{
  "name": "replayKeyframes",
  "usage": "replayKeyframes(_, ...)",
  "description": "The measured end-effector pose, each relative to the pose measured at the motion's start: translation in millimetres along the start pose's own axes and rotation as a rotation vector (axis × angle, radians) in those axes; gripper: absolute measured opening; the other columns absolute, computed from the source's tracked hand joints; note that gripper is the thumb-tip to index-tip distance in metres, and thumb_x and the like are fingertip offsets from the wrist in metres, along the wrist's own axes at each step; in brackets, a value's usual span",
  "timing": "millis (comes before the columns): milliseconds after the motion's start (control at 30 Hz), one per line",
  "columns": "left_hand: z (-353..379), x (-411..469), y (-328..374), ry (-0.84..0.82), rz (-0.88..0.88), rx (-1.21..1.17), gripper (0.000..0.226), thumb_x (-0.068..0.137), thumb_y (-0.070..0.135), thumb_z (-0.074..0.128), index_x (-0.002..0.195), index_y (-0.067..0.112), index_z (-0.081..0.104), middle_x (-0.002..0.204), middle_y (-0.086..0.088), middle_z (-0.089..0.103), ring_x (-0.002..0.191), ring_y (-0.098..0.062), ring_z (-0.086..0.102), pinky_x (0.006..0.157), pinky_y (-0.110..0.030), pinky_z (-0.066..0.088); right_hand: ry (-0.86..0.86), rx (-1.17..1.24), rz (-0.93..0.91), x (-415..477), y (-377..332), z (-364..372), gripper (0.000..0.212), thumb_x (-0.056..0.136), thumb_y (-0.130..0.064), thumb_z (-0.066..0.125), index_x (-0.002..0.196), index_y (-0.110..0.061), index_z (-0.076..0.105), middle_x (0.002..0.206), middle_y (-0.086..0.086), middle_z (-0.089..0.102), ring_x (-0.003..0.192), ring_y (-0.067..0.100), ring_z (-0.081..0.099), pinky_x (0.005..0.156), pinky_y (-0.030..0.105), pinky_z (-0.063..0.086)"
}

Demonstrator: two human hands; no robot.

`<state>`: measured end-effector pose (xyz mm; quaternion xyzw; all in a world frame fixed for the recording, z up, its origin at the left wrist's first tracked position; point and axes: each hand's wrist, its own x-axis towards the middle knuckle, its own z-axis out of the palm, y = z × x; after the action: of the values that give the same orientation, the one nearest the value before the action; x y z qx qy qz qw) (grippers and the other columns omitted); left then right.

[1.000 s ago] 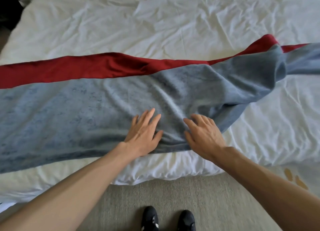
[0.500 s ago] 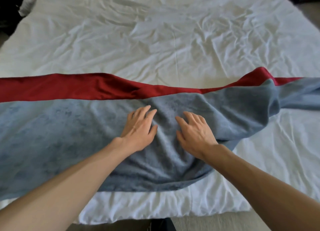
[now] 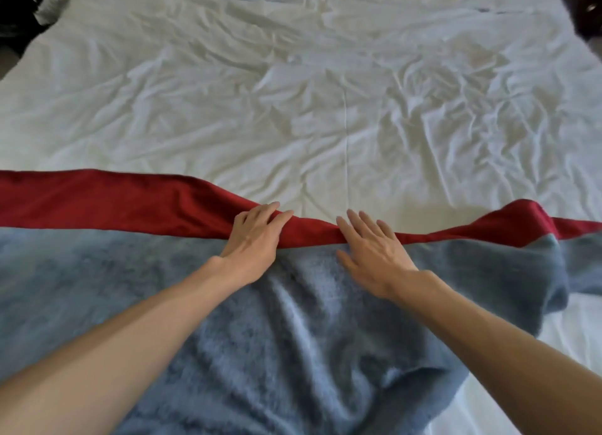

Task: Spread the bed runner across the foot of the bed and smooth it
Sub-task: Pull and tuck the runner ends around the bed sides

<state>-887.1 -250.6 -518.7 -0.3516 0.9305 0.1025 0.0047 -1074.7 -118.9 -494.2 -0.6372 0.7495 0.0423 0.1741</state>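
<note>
The bed runner point(image 3: 97, 288), grey-blue with a red band point(image 3: 114, 200) along its far edge, lies across the near part of the white bed point(image 3: 293, 92). It is flat on the left and bunched and folded at the right point(image 3: 527, 239). My left hand point(image 3: 254, 239) rests palm down on the runner, fingers over the red band. My right hand point(image 3: 374, 252) lies flat beside it, fingertips reaching the red band's far edge. Both hands hold nothing, fingers spread. Creases run through the grey cloth below my wrists.
The wrinkled white sheet point(image 3: 358, 125) covers the rest of the bed up to the far edge. Dark furniture or floor shows at the top left corner point(image 3: 13, 11) and top right corner point(image 3: 586, 8). White sheet shows at the lower right point(image 3: 521, 385).
Both hands have slid away from me across the runner, from its near grey part to the red band. The camera has leaned forward; floor and shoes have left view.
</note>
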Motion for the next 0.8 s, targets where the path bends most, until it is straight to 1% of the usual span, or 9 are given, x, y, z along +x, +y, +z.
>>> replayKeyframes(100,0.4,19.1,-10.0,-0.049,0.027,0.018,0.055,0.089,-0.001,0.042,0.135,0.028,0.047,0.141,0.0,0.044,0.131,-0.02,0.035,0.106,-0.038,0.023,-0.104,0.1,-0.006,21.7,11.1,-2.6,0.061,0.095,-0.042,0.038,0.148,-0.017,0.019,0.143,0.007,0.043,0.139,0.027,0.028,0.115,0.042,0.015)
replayKeyframes(167,0.5,30.1,-15.2,-0.08,0.053,0.008,0.048,0.093,0.005,0.041,0.131,0.033,0.052,0.132,0.007,0.052,0.126,-0.016,0.039,0.103,-0.037,0.024,-0.053,0.126,-0.04,27.7,13.8,-3.8,0.046,0.092,-0.037,0.046,0.135,-0.021,0.042,0.117,0.002,0.06,0.116,0.024,0.05,0.107,0.038,0.027)
replayKeyframes(233,0.4,38.8,-18.5,-0.127,0.064,-0.018,0.043,0.096,0.011,0.039,0.129,0.035,0.053,0.128,0.01,0.054,0.123,-0.015,0.041,0.102,-0.036,0.025,0.053,0.089,-0.096,27.5,13.2,-2.9,0.025,0.091,-0.032,0.049,0.113,-0.022,0.056,0.099,-0.002,0.062,0.096,0.021,0.055,0.097,0.035,0.034)
replayKeyframes(300,-1.7,45.6,-20.6,-0.178,0.061,-0.044,0.037,0.098,0.018,0.043,0.13,0.034,0.052,0.129,0.009,0.053,0.123,-0.016,0.041,0.102,-0.036,0.025,0.139,0.054,-0.146,21.5,12.6,1.0,0.011,0.089,-0.028,0.054,0.095,-0.019,0.058,0.085,-0.003,0.059,0.081,0.021,0.054,0.084,0.034,0.04)
replayKeyframes(400,-4.5,49.6,-20.8,-0.218,0.084,-0.009,0.028,0.095,0.032,0.051,0.121,0.031,0.058,0.117,0.009,0.059,0.116,-0.015,0.047,0.1,-0.035,0.027,0.257,0.048,-0.21,15.0,18.2,9.0,0.015,0.077,-0.018,0.071,0.078,-0.015,0.057,0.069,-0.002,0.054,0.06,0.021,0.05,0.062,0.032,0.043)
replayKeyframes(500,-5.0,53.8,-13.5,-0.124,0.003,0.048,0.019,0.096,0.036,0.045,0.1,0.03,0.064,0.098,0.01,0.063,0.102,-0.015,0.053,0.094,-0.034,0.028,0.316,0.099,-0.271,12.8,21.0,15.2,0.018,0.072,-0.012,0.074,0.074,-0.014,0.055,0.067,-0.001,0.052,0.055,0.022,0.049,0.054,0.034,0.044)
replayKeyframes(633,-9.0,76.3,1.9,0.053,-0.185,0.095,0.019,0.097,0.032,0.045,0.097,0.027,0.063,0.094,0.006,0.066,0.098,-0.019,0.055,0.091,-0.04,0.03,0.29,0.154,-0.335,9.0,18.0,22.2,0.013,0.073,-0.012,0.065,0.069,-0.012,0.053,0.064,0.001,0.052,0.052,0.024,0.05,0.05,0.037,0.047)
replayKeyframes(700,-7.0,83.4,8.0,0.015,-0.238,0.105,0.019,0.097,0.031,0.043,0.098,0.025,0.061,0.094,0.004,0.065,0.099,-0.02,0.054,0.092,-0.042,0.03,0.181,0.103,-0.334,10.1,18.4,21.6,0.013,0.081,-0.021,0.06,0.073,-0.013,0.056,0.067,0.0,0.053,0.056,0.024,0.052,0.054,0.038,0.049)
replayKeyframes(800,2.8,83.4,10.5,-0.063,-0.254,0.044,0.02,0.096,0.031,0.041,0.101,0.023,0.059,0.095,0.003,0.064,0.097,-0.022,0.055,0.094,-0.043,0.032,0.043,0.152,-0.229,15.5,15.7,8.5,0.04,0.096,-0.044,0.039,0.077,-0.016,0.061,0.081,-0.002,0.055,0.071,0.022,0.055,0.065,0.036,0.047)
